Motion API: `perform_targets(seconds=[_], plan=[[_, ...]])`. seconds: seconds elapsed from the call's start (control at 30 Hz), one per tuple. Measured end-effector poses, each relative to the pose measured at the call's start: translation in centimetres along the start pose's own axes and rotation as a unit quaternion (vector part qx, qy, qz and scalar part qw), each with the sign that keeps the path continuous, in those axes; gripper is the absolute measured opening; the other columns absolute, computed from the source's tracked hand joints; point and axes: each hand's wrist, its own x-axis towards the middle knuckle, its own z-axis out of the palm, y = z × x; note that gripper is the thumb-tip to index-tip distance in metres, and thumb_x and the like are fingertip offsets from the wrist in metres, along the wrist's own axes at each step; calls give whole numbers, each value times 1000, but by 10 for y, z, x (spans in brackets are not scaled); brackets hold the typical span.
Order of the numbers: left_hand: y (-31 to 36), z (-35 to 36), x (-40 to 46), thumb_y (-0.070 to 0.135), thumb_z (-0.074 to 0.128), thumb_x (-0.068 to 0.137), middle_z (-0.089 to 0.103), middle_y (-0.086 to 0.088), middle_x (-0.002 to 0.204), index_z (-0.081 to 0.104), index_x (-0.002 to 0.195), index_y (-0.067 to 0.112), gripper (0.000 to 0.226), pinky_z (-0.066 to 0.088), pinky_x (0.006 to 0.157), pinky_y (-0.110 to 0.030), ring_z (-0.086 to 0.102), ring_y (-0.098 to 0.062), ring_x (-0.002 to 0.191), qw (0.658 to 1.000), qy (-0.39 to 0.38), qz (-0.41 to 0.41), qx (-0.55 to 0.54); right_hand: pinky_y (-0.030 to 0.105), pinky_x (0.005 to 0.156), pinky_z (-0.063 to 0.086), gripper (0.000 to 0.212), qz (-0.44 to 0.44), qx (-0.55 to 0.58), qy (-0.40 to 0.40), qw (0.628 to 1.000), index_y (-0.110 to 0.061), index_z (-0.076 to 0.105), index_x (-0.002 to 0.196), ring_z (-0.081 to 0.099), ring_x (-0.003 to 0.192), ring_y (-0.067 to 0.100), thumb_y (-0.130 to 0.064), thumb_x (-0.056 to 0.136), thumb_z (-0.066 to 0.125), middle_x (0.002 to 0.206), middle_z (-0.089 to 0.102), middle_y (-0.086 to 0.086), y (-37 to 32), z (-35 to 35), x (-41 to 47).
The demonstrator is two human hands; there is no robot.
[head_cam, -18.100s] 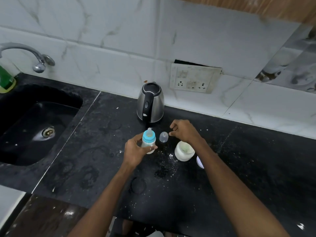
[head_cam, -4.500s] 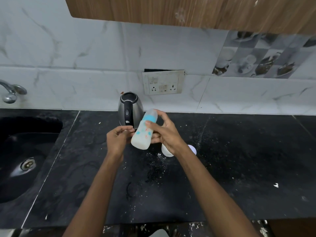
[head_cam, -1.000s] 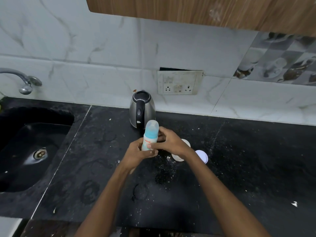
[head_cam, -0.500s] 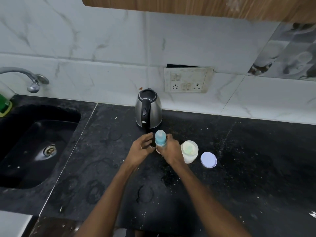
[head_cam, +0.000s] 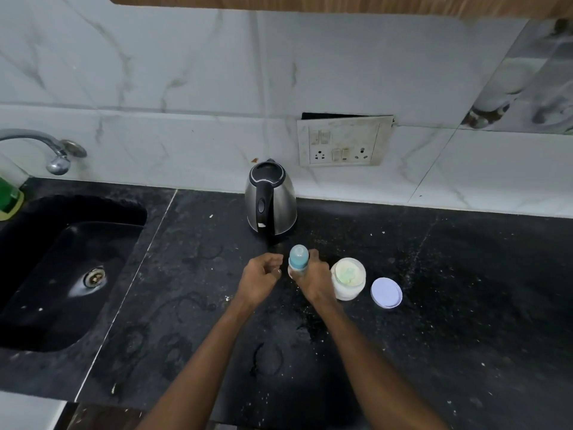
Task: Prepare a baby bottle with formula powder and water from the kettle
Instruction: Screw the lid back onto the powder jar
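Note:
The baby bottle with its blue collar and clear cap stands upright on the black counter, just in front of the steel kettle. My right hand is wrapped round the bottle's body, hiding most of it. My left hand sits a little to the bottle's left, fingers loosely curled, not touching the bottle and holding nothing. The open white formula jar stands to the right of my right hand, and its round lid lies flat beside it.
A black sink with a metal tap takes up the left side. A green thing stands at the sink's far corner. White powder is scattered over the counter around the jar. A socket panel hangs on the tiled wall.
The bottle has come down from being held up in both hands and stands on the counter. My left hand has let go of it and drawn slightly left.

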Motion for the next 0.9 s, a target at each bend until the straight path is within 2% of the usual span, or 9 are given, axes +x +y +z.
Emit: perform_targets(seconds=[0.23, 0.4, 0.5, 0.57, 0.63, 0.67, 0.73, 0.83, 0.9], plan=[[-3, 4, -4, -5, 62, 94, 75, -2, 109, 72, 121, 9, 33, 54, 105, -39, 70, -16, 110, 1000, 3, -22, 15, 43, 86, 57, 54, 2, -7, -17, 1000, -11, 52, 126, 71, 104, 36, -35, 86, 79, 118, 71, 17, -1, -3, 5], [1, 4, -7, -5, 61, 94, 75, -3, 108, 72, 121, 8, 31, 54, 105, -41, 70, -18, 109, 999, 11, -33, 22, 44, 94, 55, 54, 17, 0, -38, 999, -9, 53, 129, 67, 113, 37, -22, 84, 82, 126, 68, 19, -7, -11, 7], [7, 9, -12, -5, 60, 94, 74, 0, 105, 72, 120, 8, 31, 54, 105, -39, 70, -16, 106, 999, 17, -27, 21, 45, 94, 55, 68, 29, 4, -41, 999, -11, 47, 133, 67, 115, 37, -19, 79, 87, 127, 67, 19, -10, -13, 5], [13, 15, -18, -4, 60, 95, 73, 4, 102, 71, 120, 10, 31, 56, 99, -30, 69, -11, 101, 999, 40, -25, 15, 45, 95, 55, 87, 32, 4, -34, 999, -11, 36, 147, 66, 116, 36, -15, 77, 88, 129, 66, 19, -15, -17, 0], [22, 24, -29, -4, 59, 94, 72, 8, 98, 70, 117, 13, 31, 52, 83, -10, 67, -4, 93, 997, 82, -18, 3, 44, 97, 54, 93, 23, -8, -14, 1000, -12, 27, 157, 66, 116, 35, -8, 82, 81, 129, 65, 18, -23, -30, -6], [26, 29, -34, -5, 58, 94, 71, 9, 97, 69, 115, 15, 31, 48, 76, -4, 66, -1, 90, 995, 99, -9, -4, 44, 97, 54, 89, 14, -15, 1, 1000, -13, 27, 158, 66, 115, 35, -3, 84, 76, 126, 66, 18, -26, -40, -9], [32, 42, -41, -5, 59, 93, 71, 3, 103, 68, 116, 11, 29, 50, 79, -7, 67, -5, 92, 992, 126, 23, -8, 44, 97, 54, 72, -13, -30, 50, 998, -13, 39, 153, 67, 110, 34, 4, 88, 65, 118, 69, 18, -28, -67, -11], [37, 67, -45, -2, 64, 91, 67, -8, 107, 68, 120, 6, 31, 60, 85, -41, 69, -21, 94, 987, 144, 75, 0, 41, 96, 57, 40, -49, -2, 130, 990, -10, 67, 128, 72, 102, 31, 4, 90, 63, 107, 76, 14, -14, -118, -5], [45, 83, -47, -1, 69, 90, 65, -8, 105, 68, 122, 4, 32, 61, 85, -45, 67, -22, 93, 988, 123, 95, -4, 36, 89, 61, 21, -50, 36, 141, 988, -9, 75, 109, 76, 87, 23, -2, 91, 70, 96, 79, 10, 5, -150, -1]])
